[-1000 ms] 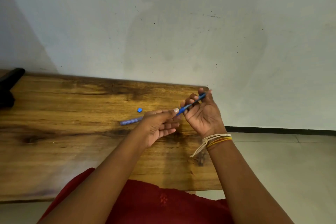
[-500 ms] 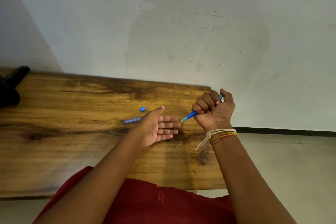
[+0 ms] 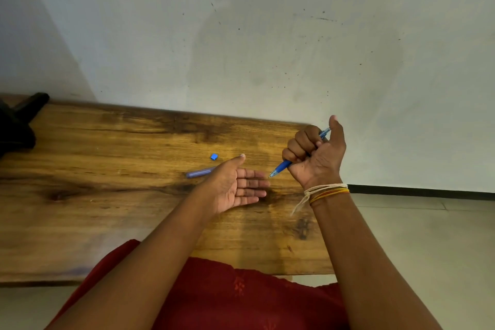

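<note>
While tight around blue pen (image 3: 280,168), right hand (image 3: 317,159).

Wooden table (image 3: 93,209) against speckled grey wall (image 3: 267,35) (dark skirting), pale tiled floor (image 3: 415,249).

We look through one view, worn on the person's head, facing forward and down from close above the lap. A red garment (image 3: 227,300) fills the bottom edge. The forearms run up from it to the left hand (image 3: 235,187) and right hand (image 3: 314,159) near the middle. The counter (image 3: 107,209) spans left and centre, the wall (image 3: 267,35) fills the upper half, and the floor (image 3: 428,238) shows at right.
</note>
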`<state>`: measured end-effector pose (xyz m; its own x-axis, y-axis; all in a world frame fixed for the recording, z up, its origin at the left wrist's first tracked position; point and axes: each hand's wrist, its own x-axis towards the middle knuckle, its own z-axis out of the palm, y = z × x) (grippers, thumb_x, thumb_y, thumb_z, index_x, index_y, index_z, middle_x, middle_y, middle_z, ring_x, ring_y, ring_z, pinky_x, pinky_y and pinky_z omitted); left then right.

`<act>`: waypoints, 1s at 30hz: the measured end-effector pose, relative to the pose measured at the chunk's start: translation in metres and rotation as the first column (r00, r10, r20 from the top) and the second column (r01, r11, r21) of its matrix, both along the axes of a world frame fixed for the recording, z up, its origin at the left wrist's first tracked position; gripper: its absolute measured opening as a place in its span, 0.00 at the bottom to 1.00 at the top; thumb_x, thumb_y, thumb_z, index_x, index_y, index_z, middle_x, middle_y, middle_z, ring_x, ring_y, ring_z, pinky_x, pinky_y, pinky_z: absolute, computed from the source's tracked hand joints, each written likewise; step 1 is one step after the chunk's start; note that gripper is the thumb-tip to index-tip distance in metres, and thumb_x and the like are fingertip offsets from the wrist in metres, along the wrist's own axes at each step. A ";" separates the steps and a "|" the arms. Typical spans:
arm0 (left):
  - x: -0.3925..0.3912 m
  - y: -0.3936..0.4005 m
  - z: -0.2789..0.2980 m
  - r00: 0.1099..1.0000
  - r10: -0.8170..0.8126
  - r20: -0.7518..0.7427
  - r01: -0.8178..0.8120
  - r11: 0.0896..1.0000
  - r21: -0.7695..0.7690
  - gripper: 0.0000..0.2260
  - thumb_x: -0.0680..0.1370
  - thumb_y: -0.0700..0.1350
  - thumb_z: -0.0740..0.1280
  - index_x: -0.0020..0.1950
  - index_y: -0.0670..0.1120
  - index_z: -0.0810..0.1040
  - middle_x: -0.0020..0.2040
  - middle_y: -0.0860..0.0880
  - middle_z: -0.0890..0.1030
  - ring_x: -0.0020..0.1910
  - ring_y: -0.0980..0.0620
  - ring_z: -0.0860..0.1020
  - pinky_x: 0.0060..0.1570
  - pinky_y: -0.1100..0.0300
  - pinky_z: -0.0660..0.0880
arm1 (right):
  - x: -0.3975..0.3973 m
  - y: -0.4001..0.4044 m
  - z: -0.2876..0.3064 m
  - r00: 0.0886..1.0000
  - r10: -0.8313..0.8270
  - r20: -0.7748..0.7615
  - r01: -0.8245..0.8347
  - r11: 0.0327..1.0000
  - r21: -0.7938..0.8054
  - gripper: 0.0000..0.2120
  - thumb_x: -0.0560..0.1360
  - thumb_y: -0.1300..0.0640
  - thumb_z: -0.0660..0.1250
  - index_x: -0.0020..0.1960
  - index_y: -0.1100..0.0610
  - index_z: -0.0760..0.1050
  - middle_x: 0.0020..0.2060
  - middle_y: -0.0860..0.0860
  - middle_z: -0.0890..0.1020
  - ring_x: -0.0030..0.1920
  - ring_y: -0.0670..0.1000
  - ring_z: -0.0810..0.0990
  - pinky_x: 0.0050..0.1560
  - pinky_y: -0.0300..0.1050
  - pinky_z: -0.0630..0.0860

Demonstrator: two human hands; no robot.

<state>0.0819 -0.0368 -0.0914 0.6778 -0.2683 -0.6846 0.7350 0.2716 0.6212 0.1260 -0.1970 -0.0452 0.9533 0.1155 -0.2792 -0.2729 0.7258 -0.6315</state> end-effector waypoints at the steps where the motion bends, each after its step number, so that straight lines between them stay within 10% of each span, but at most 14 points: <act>1: 0.000 0.000 0.000 1.000 -0.002 0.000 0.002 1.000 0.001 0.27 0.81 0.59 0.51 0.51 0.41 0.82 0.47 0.42 0.86 0.45 0.46 0.84 0.47 0.55 0.79 | 0.000 0.000 -0.001 1.000 0.007 -0.001 -0.007 1.000 0.003 0.27 0.76 0.42 0.53 0.23 0.52 0.56 0.18 0.46 0.55 0.23 0.47 0.49 0.25 0.38 0.51; 30: 0.001 0.001 0.000 0.998 -0.055 0.009 0.054 0.998 0.019 0.26 0.81 0.57 0.52 0.49 0.39 0.82 0.47 0.41 0.86 0.43 0.45 0.85 0.43 0.56 0.79 | 0.002 0.000 -0.002 1.000 0.011 -0.015 -0.010 0.999 0.048 0.25 0.75 0.46 0.52 0.22 0.52 0.57 0.17 0.46 0.57 0.23 0.47 0.49 0.26 0.37 0.50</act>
